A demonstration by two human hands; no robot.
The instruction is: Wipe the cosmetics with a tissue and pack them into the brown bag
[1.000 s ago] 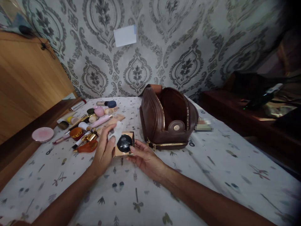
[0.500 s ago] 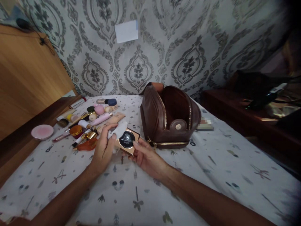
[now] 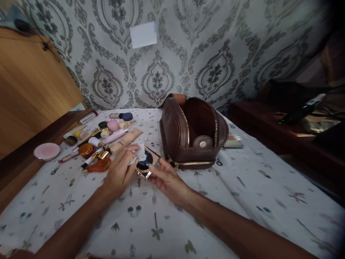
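1. The bag [image 3: 175, 131] stands on the cloth [image 3: 161, 235], with the makeup [image 3: 115, 138] spread to its left.
2. Before the bag and to its left, the case [image 3: 148, 160] is in the right hand [image 3: 168, 180].
3. The tissue [image 3: 138, 154] lies against the case, in the left hand [image 3: 121, 171].
4. A disc [image 3: 46, 151] lies left of the makeup.
5. A blurred item [image 3: 233, 141] lies just right of the bag.
6. Behind is the wall [image 3: 161, 72], bearing a paper [image 3: 143, 35].
7. A cabinet [image 3: 35, 72] stands left, a ledge [image 3: 245, 115] right.
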